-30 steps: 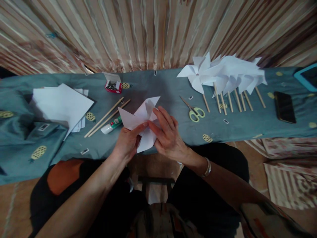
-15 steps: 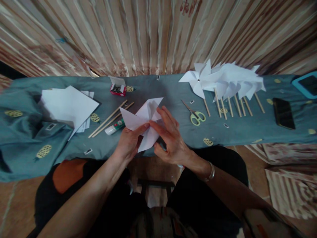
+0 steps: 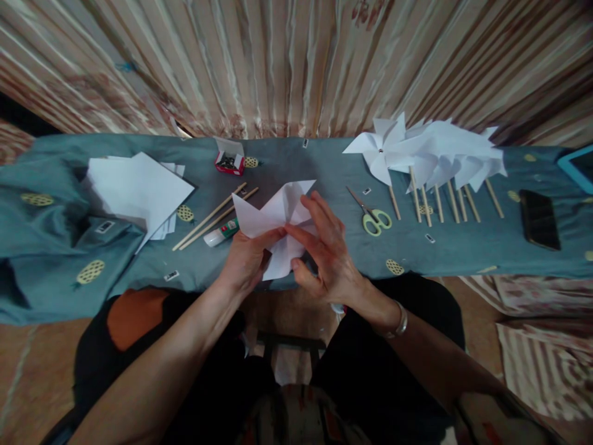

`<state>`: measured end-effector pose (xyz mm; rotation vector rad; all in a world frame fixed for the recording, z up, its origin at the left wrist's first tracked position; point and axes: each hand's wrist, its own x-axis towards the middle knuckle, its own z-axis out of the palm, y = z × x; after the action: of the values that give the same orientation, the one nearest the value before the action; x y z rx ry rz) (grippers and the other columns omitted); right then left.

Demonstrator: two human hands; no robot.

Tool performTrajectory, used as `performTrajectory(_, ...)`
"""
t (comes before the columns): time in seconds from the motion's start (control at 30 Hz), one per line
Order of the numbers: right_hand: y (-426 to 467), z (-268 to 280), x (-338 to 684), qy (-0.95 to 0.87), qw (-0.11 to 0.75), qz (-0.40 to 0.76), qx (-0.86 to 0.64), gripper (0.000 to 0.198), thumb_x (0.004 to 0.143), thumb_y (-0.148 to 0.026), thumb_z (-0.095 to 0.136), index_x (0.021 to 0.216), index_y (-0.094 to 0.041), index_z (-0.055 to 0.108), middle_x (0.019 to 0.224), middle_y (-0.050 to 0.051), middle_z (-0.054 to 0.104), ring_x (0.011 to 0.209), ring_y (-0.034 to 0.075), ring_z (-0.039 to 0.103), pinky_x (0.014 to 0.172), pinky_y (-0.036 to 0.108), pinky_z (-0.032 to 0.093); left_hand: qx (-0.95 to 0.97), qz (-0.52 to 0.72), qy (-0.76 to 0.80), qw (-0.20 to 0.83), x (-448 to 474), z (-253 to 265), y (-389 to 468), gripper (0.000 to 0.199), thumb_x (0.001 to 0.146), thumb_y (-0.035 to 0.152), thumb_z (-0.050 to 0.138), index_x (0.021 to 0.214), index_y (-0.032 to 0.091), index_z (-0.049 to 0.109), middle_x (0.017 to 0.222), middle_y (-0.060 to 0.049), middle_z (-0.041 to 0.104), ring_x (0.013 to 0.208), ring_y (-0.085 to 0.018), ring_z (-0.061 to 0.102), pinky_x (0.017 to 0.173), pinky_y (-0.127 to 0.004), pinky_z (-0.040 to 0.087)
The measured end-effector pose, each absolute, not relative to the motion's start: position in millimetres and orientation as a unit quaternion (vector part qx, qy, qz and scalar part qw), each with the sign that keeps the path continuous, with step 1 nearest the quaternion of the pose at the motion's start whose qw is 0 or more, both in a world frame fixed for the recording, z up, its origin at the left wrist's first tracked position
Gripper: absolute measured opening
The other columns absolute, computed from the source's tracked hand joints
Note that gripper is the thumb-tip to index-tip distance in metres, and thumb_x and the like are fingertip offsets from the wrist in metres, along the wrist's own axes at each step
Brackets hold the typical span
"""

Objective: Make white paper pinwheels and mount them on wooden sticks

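A white paper pinwheel [image 3: 271, 213] with folded blades is between my two hands at the near edge of the table, with no stick visible on it. My left hand [image 3: 243, 262] grips it from the lower left, the thumb pressed at the centre. From the right, my right hand [image 3: 327, 253] holds the blades, its index fingertip at the centre beside the left thumb and its other fingers bent around the right side. A glue stick [image 3: 222, 233] lies just left of the pinwheel. Two wooden sticks [image 3: 210, 216] lie beyond it.
Left, a stack of white paper sheets [image 3: 139, 191]. At the back stands an open red box [image 3: 229, 162] of small dark items. Green-handled scissors [image 3: 375, 219] lie right of my hands. Several finished pinwheels [image 3: 445, 148] on sticks overlap farther right, near a black phone [image 3: 540, 219] and a blue-framed device [image 3: 579, 167].
The view has shifted slightly, so the table's things sit a little farther right. Both hands keep nearly the same hold on the pinwheel, fingertips still at its centre.
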<state>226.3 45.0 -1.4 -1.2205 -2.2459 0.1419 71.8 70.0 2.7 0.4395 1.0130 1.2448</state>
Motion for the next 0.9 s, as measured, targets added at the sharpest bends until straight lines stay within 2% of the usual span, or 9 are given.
performTrajectory(0.17, 52.9, 4.7, 226.7, -0.824, 0.368, 0.005, -0.431, 0.035, 0.092, -0.029, 0.053, 0.126, -0.024, 0.055, 0.157, 0.010, 0.037, 0.152, 0.028, 0.025, 0.118, 0.055, 0.034, 0.205, 0.572, 0.461, 0.646, 66.9, 0.6, 75.0, 0.046, 0.054, 0.011, 0.083, 0.099, 0.014, 0.073, 0.081, -0.004, 0.078, 0.070, -0.019, 0.071, 0.071, -0.029, 0.058)
performTrajectory(0.27, 59.2, 9.0, 228.5, -0.803, 0.401, 0.013, -0.440, 0.029, 0.090, -0.023, 0.058, 0.118, -0.025, 0.059, 0.159, 0.007, 0.036, 0.152, 0.028, 0.025, 0.120, 0.053, 0.032, 0.205, 0.578, 0.476, 0.630, 63.3, 0.9, 78.0, 0.046, 0.052, 0.015, 0.085, 0.097, 0.012, 0.074, 0.081, -0.005, 0.078, 0.069, -0.021, 0.071, 0.070, -0.032, 0.058)
performTrajectory(0.4, 64.3, 12.9, 229.2, -0.774, 0.425, 0.059, -0.466, 0.020, 0.088, -0.028, 0.063, 0.107, -0.022, 0.064, 0.157, 0.009, 0.039, 0.151, 0.032, 0.028, 0.121, 0.057, 0.029, 0.230, 0.590, 0.478, 0.609, 59.7, 3.9, 80.8, 0.039, 0.051, 0.018, 0.086, 0.089, 0.015, 0.075, 0.080, -0.004, 0.077, 0.071, -0.021, 0.071, 0.071, -0.031, 0.058)
performTrajectory(0.47, 66.6, 14.1, 229.7, -0.751, 0.437, 0.092, -0.486, 0.025, 0.087, -0.033, 0.065, 0.109, -0.020, 0.064, 0.156, 0.012, 0.041, 0.149, 0.032, 0.031, 0.120, 0.057, 0.029, 0.239, 0.592, 0.487, 0.596, 57.9, 5.7, 81.9, 0.034, 0.051, 0.019, 0.086, 0.083, 0.016, 0.075, 0.079, -0.004, 0.077, 0.071, -0.020, 0.071, 0.070, -0.031, 0.058)
performTrajectory(0.57, 71.9, 15.1, 232.0, -0.706, 0.458, 0.148, -0.520, 0.042, 0.086, -0.039, 0.067, 0.123, -0.020, 0.060, 0.153, 0.015, 0.045, 0.145, 0.029, 0.040, 0.118, 0.053, 0.034, 0.247, 0.590, 0.503, 0.581, 54.6, 8.1, 83.3, 0.030, 0.050, 0.021, 0.086, 0.077, 0.016, 0.074, 0.078, -0.004, 0.077, 0.070, -0.020, 0.070, 0.069, -0.031, 0.058)
performTrajectory(0.67, 79.1, 13.4, 235.5, -0.656, 0.480, 0.217, -0.540, 0.054, 0.083, -0.042, 0.069, 0.131, -0.022, 0.055, 0.150, 0.014, 0.049, 0.142, 0.028, 0.044, 0.116, 0.053, 0.037, 0.256, 0.586, 0.510, 0.575, 52.1, 9.3, 84.0, 0.031, 0.050, 0.024, 0.087, 0.077, 0.015, 0.074, 0.079, -0.005, 0.077, 0.070, -0.020, 0.070, 0.069, -0.031, 0.057)
performTrajectory(0.8, 87.4, 8.5, 237.9, -0.592, 0.489, 0.352, -0.535, 0.054, 0.080, -0.046, 0.072, 0.127, -0.024, 0.059, 0.141, 0.012, 0.059, 0.136, 0.030, 0.051, 0.113, 0.053, 0.040, 0.271, 0.594, 0.499, 0.570, 51.6, 8.3, 84.5, 0.031, 0.051, 0.025, 0.087, 0.077, 0.015, 0.074, 0.079, -0.005, 0.077, 0.071, -0.020, 0.070, 0.071, -0.032, 0.057)
performTrajectory(0.9, 91.4, 7.3, 237.9, -0.533, 0.494, 0.466, -0.504, 0.055, 0.074, -0.046, 0.078, 0.122, -0.026, 0.062, 0.132, 0.010, 0.065, 0.128, 0.028, 0.058, 0.111, 0.048, 0.044, 0.285, 0.601, 0.489, 0.564, 51.6, 7.8, 84.9, 0.028, 0.052, 0.024, 0.087, 0.075, 0.017, 0.075, 0.077, -0.003, 0.076, 0.069, -0.019, 0.069, 0.069, -0.030, 0.056)
